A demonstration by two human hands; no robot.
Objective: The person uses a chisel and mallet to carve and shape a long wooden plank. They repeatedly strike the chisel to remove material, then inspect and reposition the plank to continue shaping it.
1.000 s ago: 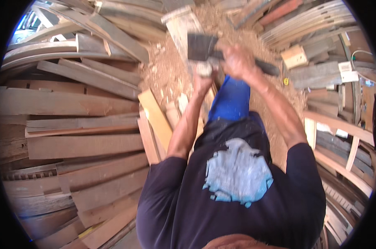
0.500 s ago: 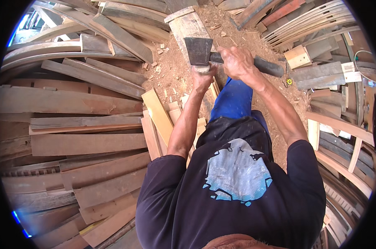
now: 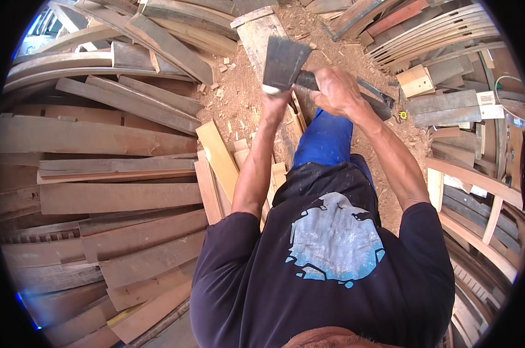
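Observation:
An axe [image 3: 285, 62] with a broad dark head and a dark round handle is held out in front of me, over the far end of my blue trousers. My right hand [image 3: 336, 91] is closed round the handle close behind the head, and the handle's end sticks out to the right. My left hand [image 3: 275, 107], smeared by motion, is closed on a small pale block [image 3: 271, 90] at the near edge of the axe head. The block's exact kind is too blurred to tell, and my fingers hide part of it.
A pale worn plank [image 3: 256, 32] lies beyond the axe among wood chips and sawdust [image 3: 233, 95]. Stacked boards [image 3: 123, 200] fill the left side. A light wooden frame [image 3: 477, 182] stands at right. A small yellow item [image 3: 402, 115] lies near the axe handle's end.
The axe head has tilted, showing more of its broad face. My left hand and the pale block have shifted slightly left and up along its near edge; my right hand keeps its grip.

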